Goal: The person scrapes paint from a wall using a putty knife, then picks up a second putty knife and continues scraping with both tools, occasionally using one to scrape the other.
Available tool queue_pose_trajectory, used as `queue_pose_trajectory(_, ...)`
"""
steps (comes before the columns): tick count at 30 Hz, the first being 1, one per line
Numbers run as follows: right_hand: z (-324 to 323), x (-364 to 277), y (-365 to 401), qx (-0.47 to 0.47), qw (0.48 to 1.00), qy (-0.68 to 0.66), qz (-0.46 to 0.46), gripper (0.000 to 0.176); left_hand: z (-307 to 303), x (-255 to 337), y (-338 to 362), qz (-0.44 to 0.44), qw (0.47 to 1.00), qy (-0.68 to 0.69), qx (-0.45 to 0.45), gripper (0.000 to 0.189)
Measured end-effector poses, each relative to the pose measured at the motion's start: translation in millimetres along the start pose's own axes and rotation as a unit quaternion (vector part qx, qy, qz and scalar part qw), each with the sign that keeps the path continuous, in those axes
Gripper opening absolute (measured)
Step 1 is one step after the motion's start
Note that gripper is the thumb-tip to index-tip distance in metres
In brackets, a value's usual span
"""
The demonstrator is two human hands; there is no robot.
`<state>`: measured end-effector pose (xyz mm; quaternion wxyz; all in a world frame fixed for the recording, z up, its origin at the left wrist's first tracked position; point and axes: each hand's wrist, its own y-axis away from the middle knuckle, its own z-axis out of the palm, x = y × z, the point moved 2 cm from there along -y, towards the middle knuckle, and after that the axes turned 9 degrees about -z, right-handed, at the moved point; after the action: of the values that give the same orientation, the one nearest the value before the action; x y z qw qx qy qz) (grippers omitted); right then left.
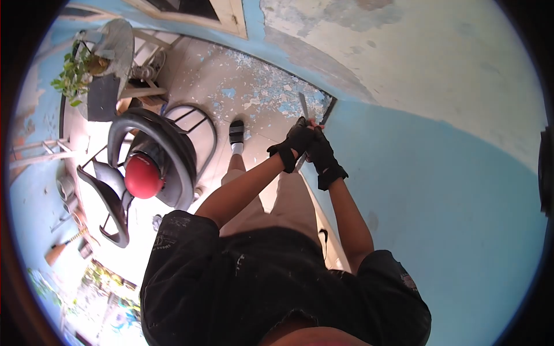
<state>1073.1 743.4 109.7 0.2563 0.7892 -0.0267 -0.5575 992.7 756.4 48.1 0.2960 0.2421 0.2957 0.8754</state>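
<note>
My left hand [300,138] and my right hand [321,151] are close together in front of me, near the blue wall's lower corner. Each wears a black fingerless glove with a wrist strap. Both are closed around a long, flat grey blade-like tool [303,105]. Its narrow end sticks out past my fingers toward the floor corner, and its middle is hidden by the gloves. The exact kind of tool cannot be made out. Blue and white paint flakes [262,95] lie scattered on the tiled floor beyond my hands.
The blue wall [427,173] rises close on my right, with a bare pale patch [398,57] above. Leftward are a black chair [153,141] with a red helmet-like object [143,176], a round table [118,49] and a leafy plant [72,72]. My sandalled foot [236,132] stands near the flakes.
</note>
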Motion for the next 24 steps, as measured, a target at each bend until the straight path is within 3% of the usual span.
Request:
queue_pose_trajectory(2, -3, 39, -29, 0.042, 0.973, -0.199, 0.113, 0.042, -17, -5, -44, -0.030, 0.997, 0.070, 0.008, 0.021)
queue_pose_trajectory(4, -8, 67, -59, 0.027, 0.975, -0.166, 0.145, 0.036, -53, -22, -107, -0.069, 0.988, 0.139, 0.015, 0.022)
queue_pose_trajectory(6, -12, 83, -90, 0.015, 0.975, -0.132, 0.177, 0.032, -105, -52, -191, -0.073, 0.993, -0.089, -0.016, 0.020)
queue_pose_trajectory(7, -14, 85, -107, 0.031, 0.966, -0.180, 0.181, 0.024, -106, -49, -200, -0.077, 0.994, -0.079, -0.010, 0.020)
queue_pose_trajectory(9, -15, 122, -146, 0.037, 0.937, -0.288, 0.192, 0.011, -88, -4, -205, -0.010, 0.949, -0.304, 0.083, 0.019)
queue_pose_trajectory(10, -20, 146, -163, 0.030, 0.915, -0.347, 0.203, 0.010, -97, -3, -226, -0.033, 0.970, -0.235, 0.052, 0.022)
queue_pose_trajectory(11, -21, 152, -180, 0.038, 0.924, -0.320, 0.208, 0.014, -115, -6, -269, 0.020, 0.906, -0.423, 0.023, 0.027)
queue_pose_trajectory(12, -22, 166, -197, 0.044, 0.943, -0.275, 0.184, 0.016, -84, 29, -247, 0.209, 0.635, -0.743, 0.028, 0.029)
queue_pose_trajectory(13, -23, 171, -212, 0.051, 0.957, -0.230, 0.172, 0.017, -96, 24, -273, 0.131, 0.779, -0.611, 0.048, 0.028)
queue_pose_trajectory(14, -23, 176, -228, 0.056, 0.969, -0.184, 0.154, 0.018, -105, 21, -300, 0.052, 0.887, -0.454, 0.068, 0.027)
queue_pose_trajectory(15, -27, 209, -245, 0.053, 0.970, -0.179, 0.158, 0.018, -111, 16, -312, 0.050, 0.890, -0.447, 0.070, 0.027)
queue_pose_trajectory(16, -38, 247, -264, 0.032, 0.993, -0.111, 0.030, 0.018, -111, 19, -319, 0.172, 0.785, -0.586, 0.105, 0.026)
queue_pose_trajectory(17, -41, 268, -277, 0.011, 0.994, -0.043, -0.103, 0.019, -108, 25, -323, 0.287, 0.641, -0.699, 0.135, 0.024)
queue_pose_trajectory(18, -34, 250, -282, 0.009, 0.994, -0.040, -0.103, 0.019, -109, 31, -333, 0.289, 0.643, -0.696, 0.136, 0.024)
queue_pose_trajectory(20, -25, 222, -287, 0.109, 0.994, 0.019, -0.008, 0.017, -108, 40, -345, 0.356, 0.443, -0.815, 0.117, 0.024)
queue_pose_trajectory(21, -32, 235, -313, 0.028, 0.954, 0.248, -0.163, 0.055, -111, 53, -353, 0.365, 0.480, -0.789, 0.119, 0.023)
queue_pose_trajectory(22, -35, 258, -330, 0.027, 0.954, 0.248, -0.164, 0.055, -116, 70, -360, 0.376, 0.511, -0.763, 0.122, 0.022)
queue_pose_trajectory(23, -32, 262, -340, 0.014, 0.933, 0.322, -0.163, 0.056, -123, 77, -361, 0.451, 0.516, -0.718, 0.122, 0.020)
queue_pose_trajectory(24, -26, 249, -342, 0.001, 0.905, 0.394, -0.159, 0.057, -127, 75, -360, 0.450, 0.519, -0.717, 0.120, 0.020)
